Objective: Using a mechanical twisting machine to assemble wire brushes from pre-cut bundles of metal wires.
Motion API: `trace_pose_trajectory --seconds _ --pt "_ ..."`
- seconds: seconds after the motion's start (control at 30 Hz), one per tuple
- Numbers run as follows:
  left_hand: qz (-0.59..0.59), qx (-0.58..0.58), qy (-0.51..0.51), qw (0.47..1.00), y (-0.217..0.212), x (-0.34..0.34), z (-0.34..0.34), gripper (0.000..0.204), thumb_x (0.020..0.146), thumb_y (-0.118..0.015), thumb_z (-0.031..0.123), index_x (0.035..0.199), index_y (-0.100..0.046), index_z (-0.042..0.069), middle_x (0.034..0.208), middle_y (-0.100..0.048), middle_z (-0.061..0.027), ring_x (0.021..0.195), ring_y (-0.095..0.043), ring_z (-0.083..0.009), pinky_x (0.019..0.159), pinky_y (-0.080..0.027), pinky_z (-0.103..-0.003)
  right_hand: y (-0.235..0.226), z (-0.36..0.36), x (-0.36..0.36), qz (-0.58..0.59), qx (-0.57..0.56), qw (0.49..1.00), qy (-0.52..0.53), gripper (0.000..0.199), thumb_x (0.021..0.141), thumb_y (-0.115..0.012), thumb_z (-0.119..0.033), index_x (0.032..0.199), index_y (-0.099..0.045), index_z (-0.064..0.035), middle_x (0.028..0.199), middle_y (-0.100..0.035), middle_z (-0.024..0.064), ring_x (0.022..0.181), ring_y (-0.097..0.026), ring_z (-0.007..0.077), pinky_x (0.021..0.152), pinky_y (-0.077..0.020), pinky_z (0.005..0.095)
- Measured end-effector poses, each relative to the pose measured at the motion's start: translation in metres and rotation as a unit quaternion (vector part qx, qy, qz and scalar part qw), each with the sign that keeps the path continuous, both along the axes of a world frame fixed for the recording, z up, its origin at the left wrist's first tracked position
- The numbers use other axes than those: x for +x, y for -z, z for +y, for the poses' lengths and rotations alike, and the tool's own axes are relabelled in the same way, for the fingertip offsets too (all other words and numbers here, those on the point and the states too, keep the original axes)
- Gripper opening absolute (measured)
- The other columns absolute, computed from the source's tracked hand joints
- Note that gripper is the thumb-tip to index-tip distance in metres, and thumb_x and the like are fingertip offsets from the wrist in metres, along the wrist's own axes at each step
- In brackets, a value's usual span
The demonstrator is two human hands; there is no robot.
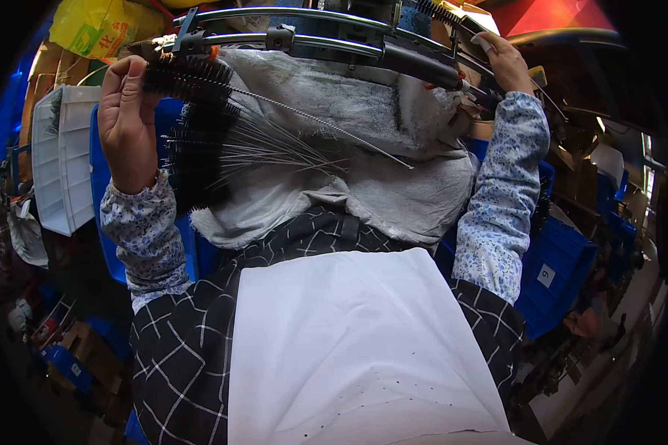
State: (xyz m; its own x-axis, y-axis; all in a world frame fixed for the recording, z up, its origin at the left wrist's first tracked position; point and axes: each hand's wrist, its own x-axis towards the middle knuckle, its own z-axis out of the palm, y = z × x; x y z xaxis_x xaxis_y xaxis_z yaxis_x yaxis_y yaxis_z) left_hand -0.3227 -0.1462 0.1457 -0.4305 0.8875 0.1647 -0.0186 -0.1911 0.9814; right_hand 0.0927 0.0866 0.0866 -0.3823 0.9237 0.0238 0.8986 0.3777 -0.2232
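My left hand (130, 126) is raised at the left, with thumb and fingers pinching the tip of a black bristle brush (189, 78). The brush's twisted wire stem slants down to the right over a grey-white cloth. Below it lies a bundle of similar brushes (197, 152), their thin wire stems fanned out across the cloth (274, 211). At the far right, my right hand (503, 63) is closed by the end of a metal-rod machine (334, 41). What its fingers grip is hard to make out; a dark bristly piece (441, 13) runs close to them.
The machine's rods and black cylinder span the far side. Blue bins stand on both sides, one at the right (557, 278). White plastic trays (67, 159) stand at the left, below a yellow bag (100, 28). A red surface (557, 18) shows at the far right.
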Motion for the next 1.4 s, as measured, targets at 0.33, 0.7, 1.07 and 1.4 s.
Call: trace_pose_trajectory --seconds 0.33,0.7,1.07,1.4 --pt "0.056 -0.067 0.136 0.987 0.038 0.102 0.010 0.017 0.089 -0.039 0.018 0.089 -0.042 0.001 0.075 -0.044 -0.0014 0.068 -0.041 -0.0054 0.062 -0.039 -0.018 -0.031 -0.171 -0.128 0.366 -0.344 0.855 -0.133 0.029 0.085 -0.044 -0.025 0.105 -0.048 -0.0033 0.081 -0.057 0.0177 0.075 -0.055 0.0324 0.066 -0.0433 0.0365" --pt "0.423 -0.165 0.100 0.885 0.061 -0.044 0.018 0.024 0.086 -0.044 0.021 0.098 -0.047 -0.001 0.088 -0.053 -0.0091 0.075 -0.051 -0.0142 0.068 -0.041 -0.025 0.036 -0.030 -0.092 0.051 0.233 0.966 0.100 0.023 0.079 -0.049 -0.027 0.098 -0.059 -0.0202 0.080 -0.061 0.0042 0.079 -0.050 0.0234 0.072 -0.0378 0.0363" --pt "0.385 -0.243 0.088 0.886 0.070 -0.056 0.019 0.019 0.086 -0.046 0.019 0.086 -0.049 0.000 0.076 -0.051 -0.0044 0.070 -0.046 -0.0097 0.063 -0.037 -0.021 0.052 -0.016 -0.094 0.067 0.236 0.966 0.078 0.023 0.080 -0.049 -0.028 0.099 -0.060 -0.0219 0.081 -0.061 0.0045 0.084 -0.050 0.0227 0.075 -0.0352 0.0364" --pt "0.176 -0.032 -0.066 0.982 -0.005 -0.037 0.000 0.023 0.088 -0.041 0.021 0.095 -0.046 0.000 0.087 -0.051 -0.0042 0.083 -0.047 -0.0084 0.075 -0.038 -0.020 0.059 0.007 -0.088 0.091 0.172 0.975 0.108 0.024 0.080 -0.042 -0.018 0.098 -0.057 -0.0178 0.094 -0.055 0.0063 0.104 -0.039 0.0277 0.089 -0.0257 0.0485"
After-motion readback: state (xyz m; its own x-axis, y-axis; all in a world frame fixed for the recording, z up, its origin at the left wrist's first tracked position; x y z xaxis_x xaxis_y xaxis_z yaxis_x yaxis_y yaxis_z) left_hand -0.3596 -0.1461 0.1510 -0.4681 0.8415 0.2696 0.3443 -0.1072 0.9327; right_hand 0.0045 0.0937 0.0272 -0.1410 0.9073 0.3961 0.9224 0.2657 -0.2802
